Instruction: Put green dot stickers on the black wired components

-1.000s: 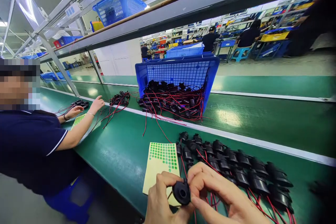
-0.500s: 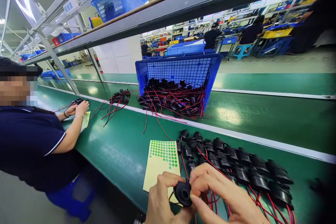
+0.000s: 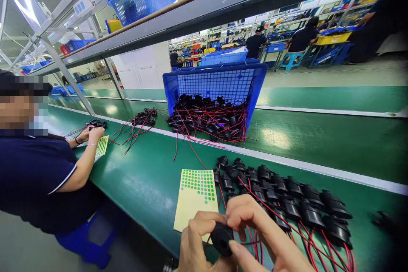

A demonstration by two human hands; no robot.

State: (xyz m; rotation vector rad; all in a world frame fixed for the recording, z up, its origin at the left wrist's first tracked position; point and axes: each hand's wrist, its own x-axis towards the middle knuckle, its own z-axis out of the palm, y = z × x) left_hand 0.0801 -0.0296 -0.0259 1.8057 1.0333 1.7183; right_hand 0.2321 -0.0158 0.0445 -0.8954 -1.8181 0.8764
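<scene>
My left hand (image 3: 197, 242) holds a round black buzzer (image 3: 219, 238) between thumb and fingers, its face with the central hole turned up towards me. My right hand (image 3: 267, 233) is closed at the buzzer's right side, the thumb tip on its face near the hole and the index finger bent at its upper edge. Just behind the hands lies a yellow sheet of green dot stickers (image 3: 195, 197), with part of its dots gone. To the right, several black buzzers (image 3: 291, 208) with red and black wires stand in rows. Whether a sticker is in my fingers cannot be seen.
A blue crate (image 3: 261, 89) tipped towards me holds a heap of wired buzzers. Another wired pile (image 3: 144, 117) lies left of it. A co-worker (image 3: 35, 157) sits at the left, hands on similar parts beside a sticker sheet (image 3: 102, 146). A shelf beam (image 3: 197, 12) crosses above.
My right thumb has moved onto the buzzer's face, and the right fingers have shifted slightly left and up. The buzzer is turned a little and stays in my left hand.
</scene>
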